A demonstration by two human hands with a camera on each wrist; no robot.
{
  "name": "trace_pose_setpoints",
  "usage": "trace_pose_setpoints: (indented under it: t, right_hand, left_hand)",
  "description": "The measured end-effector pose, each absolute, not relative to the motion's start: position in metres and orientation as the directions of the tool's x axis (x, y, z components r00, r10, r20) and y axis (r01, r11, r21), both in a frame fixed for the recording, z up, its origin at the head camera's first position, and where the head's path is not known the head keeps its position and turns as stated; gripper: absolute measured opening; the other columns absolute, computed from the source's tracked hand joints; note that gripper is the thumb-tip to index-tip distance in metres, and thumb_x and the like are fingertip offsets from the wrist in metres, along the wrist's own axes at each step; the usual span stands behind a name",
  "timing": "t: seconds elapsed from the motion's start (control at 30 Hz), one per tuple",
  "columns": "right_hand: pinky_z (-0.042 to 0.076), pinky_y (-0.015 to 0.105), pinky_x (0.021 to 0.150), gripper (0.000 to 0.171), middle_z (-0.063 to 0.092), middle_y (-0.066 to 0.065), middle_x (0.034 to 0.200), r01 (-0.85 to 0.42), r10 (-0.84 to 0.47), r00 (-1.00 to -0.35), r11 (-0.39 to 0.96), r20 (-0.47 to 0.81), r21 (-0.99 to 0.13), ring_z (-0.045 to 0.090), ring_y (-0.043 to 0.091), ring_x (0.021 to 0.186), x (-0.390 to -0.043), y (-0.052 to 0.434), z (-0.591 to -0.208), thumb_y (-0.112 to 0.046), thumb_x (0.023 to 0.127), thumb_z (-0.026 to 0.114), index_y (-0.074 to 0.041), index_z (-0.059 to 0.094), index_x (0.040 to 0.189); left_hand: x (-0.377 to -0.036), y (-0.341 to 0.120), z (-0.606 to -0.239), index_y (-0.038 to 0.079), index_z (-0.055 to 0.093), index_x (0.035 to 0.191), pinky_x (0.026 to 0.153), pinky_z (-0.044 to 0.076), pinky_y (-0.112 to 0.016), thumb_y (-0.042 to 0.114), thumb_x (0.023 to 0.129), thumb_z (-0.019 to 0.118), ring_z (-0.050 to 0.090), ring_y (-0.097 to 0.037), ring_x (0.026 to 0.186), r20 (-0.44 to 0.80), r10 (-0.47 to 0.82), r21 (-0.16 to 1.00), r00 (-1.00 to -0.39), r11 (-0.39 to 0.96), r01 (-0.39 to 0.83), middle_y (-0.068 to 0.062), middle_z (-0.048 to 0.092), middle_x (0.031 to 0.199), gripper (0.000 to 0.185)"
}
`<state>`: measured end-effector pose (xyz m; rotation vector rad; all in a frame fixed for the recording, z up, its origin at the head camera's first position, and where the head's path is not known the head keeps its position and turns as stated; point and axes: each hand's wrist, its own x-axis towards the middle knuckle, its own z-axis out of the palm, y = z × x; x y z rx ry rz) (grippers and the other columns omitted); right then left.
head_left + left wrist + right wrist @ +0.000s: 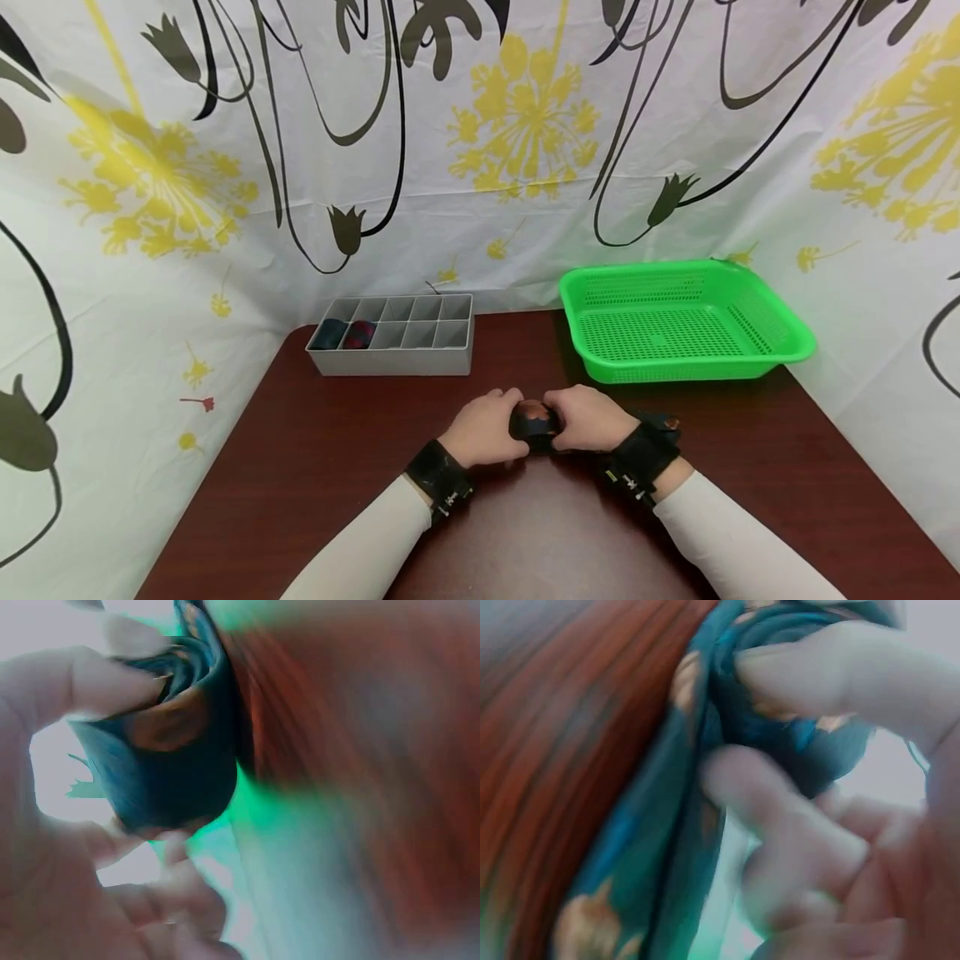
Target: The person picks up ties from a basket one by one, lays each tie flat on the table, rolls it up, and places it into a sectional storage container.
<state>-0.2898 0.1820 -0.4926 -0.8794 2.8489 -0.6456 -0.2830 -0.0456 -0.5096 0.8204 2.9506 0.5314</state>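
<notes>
**Both hands closing on a rolled cloth at the table's middle**

We are holding our left hand point(486, 427) and our right hand point(587, 417) together over the dark brown table point(315, 467), and between them we are gripping a rolled dark blue cloth point(532, 421) with brown patches. In the left wrist view our left fingers point(90, 682) are curling round the roll point(169, 761), thumb and fingertips pinching its sides, so this hand is closed on it. In the right wrist view our right fingers point(832, 675) are wrapping over the blue fabric point(780, 735) too, with a looser length of it trailing down along the wood; that picture is blurred, so we are not reading finer detail from it. Both wrists are wearing black straps, and pale sleeves are covering our forearms.

The cloth is sitting just above the tabletop, near its centre and close to us. Farther back on the left, a grey divided organiser point(393, 335) is standing against the curtain, two of its left compartments holding dark rolled items point(345, 335). To the right, well apart from our hands, a green perforated basket point(780, 333) is resting on the table. A white curtain point(480, 167) with yellow flowers and black stems is hanging behind everything.
</notes>
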Motion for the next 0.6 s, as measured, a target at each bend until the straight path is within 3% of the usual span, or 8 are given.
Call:
trace_pose_setpoints:
  t: [0.13,0.33,0.5,0.6]
  right_hand:
    - [0.047,0.028,0.062,0.037,0.062,-0.011,0.078,-0.512,-0.560,-0.828,0.765,-0.011,-0.391,0.055,0.007,0.065,-0.2892,0.1824,-0.4926,-0.020,0.071,0.088,-0.022,0.062,0.098]
    - [0.047,0.025,0.056,0.039,0.059,-0.010,0.069,-0.561,-0.605,-0.791,0.663,0.086,-0.495,0.054,0.005,0.057,-0.2887,0.1811,-0.4882,-0.020,0.075,0.086,-0.023,0.061,0.106]
    - [0.047,0.027,0.060,0.035,0.064,-0.009,0.074,-0.522,-0.566,-0.823,0.725,0.043,-0.449,0.055,0.007,0.062,-0.2896,0.1834,-0.4900,-0.012,0.072,0.087,-0.021,0.064,0.097]
    - [0.049,0.029,0.064,0.040,0.067,-0.009,0.083,-0.515,-0.556,-0.830,0.744,0.032,-0.426,0.058,0.007,0.068,-0.2899,0.1845,-0.4907,-0.018,0.073,0.091,-0.021,0.064,0.101]
  left_hand:
    - [-0.2839,-0.0454,-0.5115,0.019,0.062,0.125,0.071,0.050,-0.025,0.039,0.080,0.083,0.060,-0.009,0.082,0.015,0.518,0.368,-0.855,0.792,0.487,0.002,0.064,0.098,0.053]
    - [-0.2817,-0.0446,-0.5055,0.020,0.067,0.117,0.064,0.048,-0.024,0.047,0.077,0.081,0.057,-0.009,0.078,0.106,0.500,0.292,-0.859,0.811,0.508,0.002,0.062,0.095,0.050]
    - [-0.2820,-0.0455,-0.5041,0.022,0.062,0.119,0.067,0.050,-0.025,0.041,0.078,0.083,0.059,-0.010,0.080,0.059,0.498,0.407,-0.865,0.779,0.476,0.002,0.063,0.096,0.050]
    - [-0.2828,-0.0454,-0.5054,0.021,0.062,0.119,0.071,0.051,-0.025,0.038,0.079,0.084,0.060,-0.010,0.082,0.042,0.509,0.439,-0.860,0.764,0.473,0.001,0.064,0.096,0.049]
